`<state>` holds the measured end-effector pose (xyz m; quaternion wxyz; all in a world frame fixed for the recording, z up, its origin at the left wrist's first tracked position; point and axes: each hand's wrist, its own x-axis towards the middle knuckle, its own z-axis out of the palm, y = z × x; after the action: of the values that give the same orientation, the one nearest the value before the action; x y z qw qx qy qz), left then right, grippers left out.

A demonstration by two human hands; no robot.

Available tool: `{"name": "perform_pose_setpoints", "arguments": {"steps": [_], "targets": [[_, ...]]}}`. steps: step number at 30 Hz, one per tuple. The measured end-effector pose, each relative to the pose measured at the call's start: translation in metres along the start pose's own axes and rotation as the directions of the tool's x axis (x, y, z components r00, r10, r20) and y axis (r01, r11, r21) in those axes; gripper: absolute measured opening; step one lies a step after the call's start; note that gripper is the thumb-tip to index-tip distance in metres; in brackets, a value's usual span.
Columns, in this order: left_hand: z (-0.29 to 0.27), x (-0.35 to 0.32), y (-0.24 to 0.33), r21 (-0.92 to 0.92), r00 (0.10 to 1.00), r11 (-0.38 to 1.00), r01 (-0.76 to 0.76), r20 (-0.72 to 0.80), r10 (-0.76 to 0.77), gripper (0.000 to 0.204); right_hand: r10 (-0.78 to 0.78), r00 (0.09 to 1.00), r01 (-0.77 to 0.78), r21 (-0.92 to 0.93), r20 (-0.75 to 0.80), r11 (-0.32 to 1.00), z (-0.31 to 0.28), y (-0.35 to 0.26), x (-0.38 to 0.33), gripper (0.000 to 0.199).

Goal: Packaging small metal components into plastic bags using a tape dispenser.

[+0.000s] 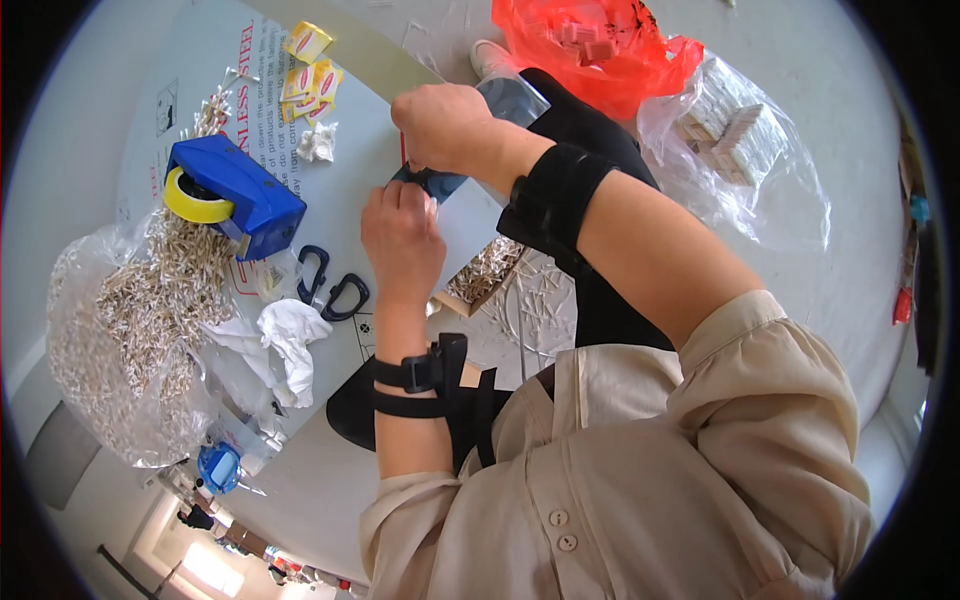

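Note:
Close together at the table's edge, my left hand point(403, 238) and my right hand point(440, 128) both have curled fingers. Between them is a shiny, see-through dark bluish plastic piece point(445, 187), pinched by the fingers; whether it is a bag or a sheet I cannot tell. Past my right wrist shows another clear plastic part point(512, 98), which may belong to it. A thin red edge peeks out beside the right hand. Nearest my left hand on the table are scissors point(345, 296) with dark handles. My fingertips are partly hidden.
A blue tape dispenser point(262, 195) with yellow tape stands left, by a clear bag of cotton swabs point(150, 330). Yellow packets point(312, 88) and crumpled white tissue point(290, 345) lie nearby. Lower down is a swab box point(488, 272). A red bag point(600, 75) and clear bag of white packs point(750, 140) sit right.

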<state>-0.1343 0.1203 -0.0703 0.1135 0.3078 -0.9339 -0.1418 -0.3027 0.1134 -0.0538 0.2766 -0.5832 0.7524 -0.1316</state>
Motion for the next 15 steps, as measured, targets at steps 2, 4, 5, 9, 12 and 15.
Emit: {"name": "perform_pose_setpoints", "arguments": {"steps": [2, 4, 5, 9, 12, 15], "targets": [[-0.003, 0.001, -0.001, -0.004, 0.998, 1.000, -0.006, 0.056, 0.006, 0.013, 0.019, 0.999, -0.019, 0.006, 0.038, 1.000, -0.002, -0.001, 0.001, 0.021], [-0.004, 0.003, -0.005, 0.014, 0.999, 0.999, -0.032, 0.027, 0.031, 0.011, 0.038, 0.996, -0.039, 0.014, 0.082, 0.999, -0.003, -0.001, 0.001, 0.021], [-0.003, 0.003, -0.008, 0.016, 0.999, 0.999, -0.030, 0.028, 0.030, 0.011, 0.026, 0.996, -0.027, 0.021, 0.083, 0.999, -0.005, -0.002, 0.000, 0.023], [0.001, 0.001, -0.008, -0.474, 0.891, 0.791, 0.388, -0.025, -0.453, 0.009, 0.042, 0.993, -0.048, 0.053, 0.115, 0.997, -0.010, -0.005, 0.000, 0.029], [-0.003, 0.003, 0.006, -0.569, 0.830, 0.655, 0.497, 0.090, -0.551, 0.010, 0.012, 0.998, -0.015, 0.065, 0.061, 0.998, -0.004, 0.002, 0.001, 0.024], [0.000, 0.002, 0.011, -0.494, 0.872, 0.747, 0.445, 0.049, -0.487, 0.011, 0.019, 0.999, -0.021, 0.053, 0.035, 0.998, -0.002, 0.000, 0.002, 0.024]]}}
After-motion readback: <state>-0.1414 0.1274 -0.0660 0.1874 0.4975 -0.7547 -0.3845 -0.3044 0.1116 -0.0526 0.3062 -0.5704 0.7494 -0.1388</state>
